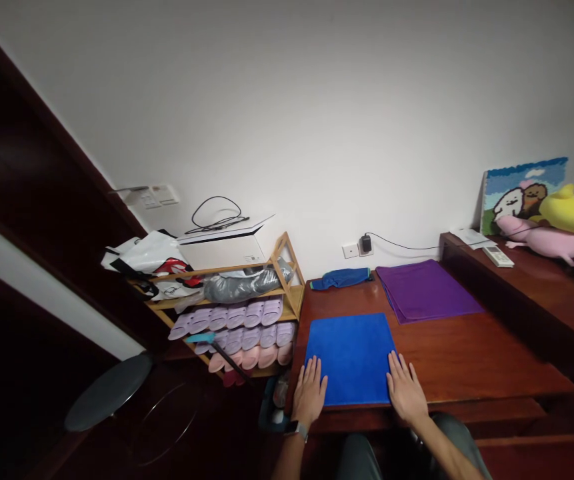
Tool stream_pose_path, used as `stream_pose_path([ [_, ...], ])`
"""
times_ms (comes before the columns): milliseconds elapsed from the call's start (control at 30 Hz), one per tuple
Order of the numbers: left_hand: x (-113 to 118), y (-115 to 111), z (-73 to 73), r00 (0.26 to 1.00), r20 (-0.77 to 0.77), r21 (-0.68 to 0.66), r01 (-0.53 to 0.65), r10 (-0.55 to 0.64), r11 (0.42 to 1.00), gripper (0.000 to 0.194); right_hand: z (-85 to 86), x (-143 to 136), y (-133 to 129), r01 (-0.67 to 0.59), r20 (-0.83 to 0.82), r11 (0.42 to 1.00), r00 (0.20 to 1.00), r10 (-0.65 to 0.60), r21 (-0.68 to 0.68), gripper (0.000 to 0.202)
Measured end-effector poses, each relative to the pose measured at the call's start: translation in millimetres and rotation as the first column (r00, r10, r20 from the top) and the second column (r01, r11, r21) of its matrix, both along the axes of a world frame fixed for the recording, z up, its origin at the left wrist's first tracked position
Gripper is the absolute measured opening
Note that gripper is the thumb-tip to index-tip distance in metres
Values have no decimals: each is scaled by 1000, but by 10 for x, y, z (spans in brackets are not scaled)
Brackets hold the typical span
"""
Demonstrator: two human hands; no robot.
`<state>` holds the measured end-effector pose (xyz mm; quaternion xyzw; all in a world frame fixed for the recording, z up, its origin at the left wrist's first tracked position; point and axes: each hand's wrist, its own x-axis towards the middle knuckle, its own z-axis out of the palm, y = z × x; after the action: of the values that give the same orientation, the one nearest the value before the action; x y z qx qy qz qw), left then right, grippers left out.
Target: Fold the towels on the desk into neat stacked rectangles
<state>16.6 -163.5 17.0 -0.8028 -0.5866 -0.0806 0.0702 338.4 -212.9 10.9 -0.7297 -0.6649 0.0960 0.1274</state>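
A flat blue square (351,360), which looks like folded cloth, lies on the reddish-brown wooden table (467,360) before me. My left hand (310,392) rests flat at its left edge, fingers stretched forward; a watch sits on that wrist. At the right edge, my right hand (407,389) lies palm down with its fingertips by the blue border. Neither hand grips anything. Behind to the right is a purple folded cloth (429,290) with some blue showing at its left side. Close to the wall lies a small dark blue cloth item (341,279).
To the left, a wooden rack (294,303) holds rows of lilac and pink slippers, with a white box (224,250) on top. A black plug (365,243) with a cable is in the wall. Plush toys (547,240) and a remote (498,257) lie on the raised right ledge.
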Motion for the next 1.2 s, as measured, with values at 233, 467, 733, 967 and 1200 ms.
stream_pose_path([
  [233,1277,2,143,961,117,-36,255,-250,966,59,36,11,18,-22,-4,999,1000,22,-37,67],
  [467,1411,173,52,980,145,-127,157,-138,979,60,20,35,26,-30,1,999,1000,30,-28,67],
  [733,174,180,-77,990,86,-21,-109,110,994,66,-47,41,18,-19,40,998,999,21,-63,68],
  [967,266,168,-89,989,89,-9,-117,117,993,67,237,16,506,22,40,997,999,-19,-71,67],
  [1200,143,151,-130,992,84,-8,-90,90,996,65,177,31,806,8,68,994,998,0,-112,68],
])
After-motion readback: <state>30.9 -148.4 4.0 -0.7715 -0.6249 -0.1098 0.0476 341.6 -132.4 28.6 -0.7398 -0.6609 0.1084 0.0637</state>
